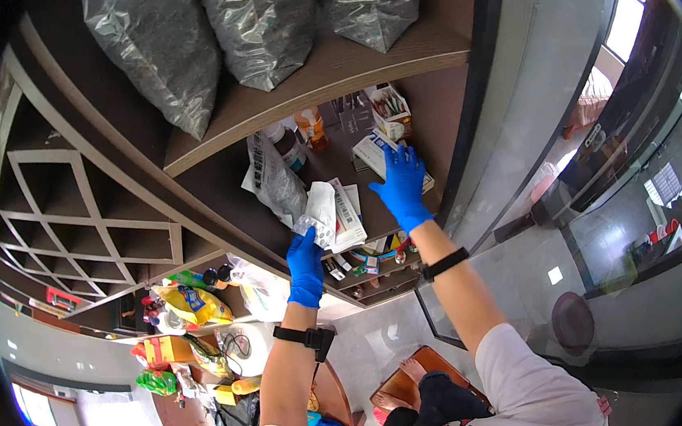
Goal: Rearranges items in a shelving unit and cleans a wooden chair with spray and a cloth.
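My left hand [306,267], in a blue glove, pinches a silvery blister pack [320,233] at the front edge of a dark shelf. Against it lie a white paper sheet [322,202] and a flat white medicine box [348,225]. Farther right, my right hand [402,186], gloved in blue too, reaches onto the same shelf with its fingers spread. Its fingers lie over a long white box [370,157], partly covering it. Left of the boxes slumps a clear plastic bag [277,186] with grey contents.
Behind, the shelf [233,197] holds a dark bottle [289,146], an orange bottle [311,127] and a small box of sticks [389,103]. Overhead, large grey bags [262,27] rest on an upper shelf. At right stands a glass door [486,141]; lower left, a cluttered round table [175,410].
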